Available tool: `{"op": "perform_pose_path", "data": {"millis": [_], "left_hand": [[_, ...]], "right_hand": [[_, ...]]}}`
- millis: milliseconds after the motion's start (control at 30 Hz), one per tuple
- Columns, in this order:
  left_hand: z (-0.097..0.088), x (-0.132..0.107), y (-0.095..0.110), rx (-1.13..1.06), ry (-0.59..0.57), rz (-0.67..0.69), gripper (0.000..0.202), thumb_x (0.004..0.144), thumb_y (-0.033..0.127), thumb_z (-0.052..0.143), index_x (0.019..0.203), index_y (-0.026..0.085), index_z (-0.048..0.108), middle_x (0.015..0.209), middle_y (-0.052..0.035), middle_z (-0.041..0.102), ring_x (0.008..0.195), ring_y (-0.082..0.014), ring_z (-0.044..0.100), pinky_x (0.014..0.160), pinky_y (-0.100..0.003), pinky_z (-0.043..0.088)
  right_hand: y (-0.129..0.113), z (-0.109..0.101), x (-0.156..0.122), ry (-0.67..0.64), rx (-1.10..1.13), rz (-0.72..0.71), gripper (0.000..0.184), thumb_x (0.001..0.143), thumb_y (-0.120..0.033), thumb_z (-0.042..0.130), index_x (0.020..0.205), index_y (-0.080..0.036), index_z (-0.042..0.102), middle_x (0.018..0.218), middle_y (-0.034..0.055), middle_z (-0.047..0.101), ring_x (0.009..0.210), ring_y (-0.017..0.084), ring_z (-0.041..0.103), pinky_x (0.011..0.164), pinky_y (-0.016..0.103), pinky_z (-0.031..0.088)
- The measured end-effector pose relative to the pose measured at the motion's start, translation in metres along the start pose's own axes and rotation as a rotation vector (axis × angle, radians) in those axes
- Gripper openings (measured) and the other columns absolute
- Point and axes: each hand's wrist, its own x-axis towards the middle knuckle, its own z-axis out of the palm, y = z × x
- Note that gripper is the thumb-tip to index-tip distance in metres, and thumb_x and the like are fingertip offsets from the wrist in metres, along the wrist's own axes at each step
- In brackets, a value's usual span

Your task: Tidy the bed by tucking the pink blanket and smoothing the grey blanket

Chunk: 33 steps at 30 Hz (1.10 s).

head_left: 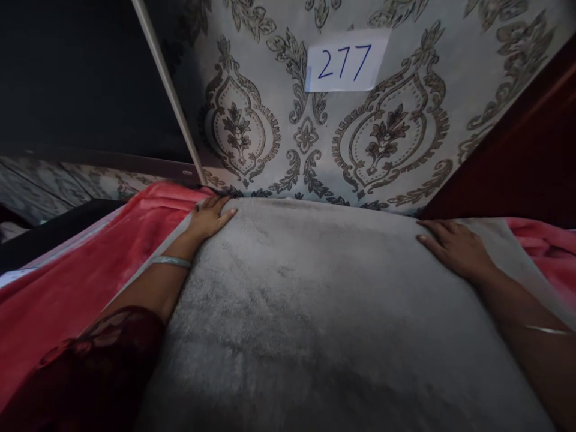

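A grey plush cloth lies spread out flat in front of me, its far edge running along the patterned wall. My left hand rests palm down on its far left corner, with the fingers stretched and the thumb apart. At the far right corner my right hand also lies flat on the cloth, thumb apart from the fingers. Neither hand grips anything that I can see. Under the grey cloth on the left shows a red plush blanket, close beside my left forearm.
The patterned wall rises right behind the cloth, with a paper sign reading 277 on it. A dark red panel slants in at the right. At the upper left stands a large dark panel with a pale edge strip.
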Motion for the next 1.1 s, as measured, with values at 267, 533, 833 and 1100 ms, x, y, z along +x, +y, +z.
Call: {"op": "perform_pose_path", "data": {"millis": [267, 533, 833, 1100], "left_hand": [[0.004, -0.001, 0.007, 0.029, -0.089, -0.088, 0.068, 0.1, 0.058, 0.022, 0.159, 0.023, 0.03, 0.166, -0.0115, 0.026, 0.154, -0.0292, 0.021, 0.121, -0.059, 0.018], [-0.046, -0.041, 0.072, 0.103, -0.155, -0.027, 0.067, 0.102, 0.051, 0.023, 0.161, 0.017, 0.024, 0.166, -0.0174, 0.023, 0.154, -0.0355, 0.018, 0.12, -0.059, 0.021], [-0.028, -0.176, 0.137, 0.038, -0.335, 0.607, 0.065, 0.099, 0.055, 0.032, 0.157, 0.026, 0.035, 0.166, -0.0076, 0.024, 0.154, -0.0308, 0.02, 0.122, -0.056, 0.02], [-0.072, -0.166, 0.004, 0.138, -0.309, 0.088, 0.062, 0.097, 0.042, 0.028, 0.154, 0.021, 0.042, 0.162, -0.0092, 0.033, 0.152, -0.0303, 0.028, 0.117, -0.059, 0.03]], "right_hand": [[0.01, 0.017, 0.005, 0.018, 0.031, 0.003, 0.053, 0.098, -0.042, 0.034, 0.137, -0.015, 0.056, 0.137, 0.019, 0.056, 0.129, 0.037, 0.049, 0.111, 0.05, 0.037], [-0.081, -0.031, -0.032, -0.154, -0.001, 0.142, 0.057, 0.103, -0.039, 0.032, 0.15, -0.009, 0.046, 0.155, 0.0199, 0.041, 0.145, 0.035, 0.034, 0.113, 0.053, 0.035], [-0.193, -0.034, -0.127, -0.331, 0.124, -0.314, 0.06, 0.104, -0.057, 0.033, 0.159, -0.033, 0.032, 0.166, 0.0021, 0.023, 0.153, 0.028, 0.018, 0.121, 0.052, 0.02], [0.013, -0.075, -0.181, -0.278, 0.009, 0.517, 0.059, 0.104, -0.05, 0.031, 0.158, -0.029, 0.034, 0.166, 0.0072, 0.022, 0.151, 0.033, 0.022, 0.117, 0.062, 0.023]]}}
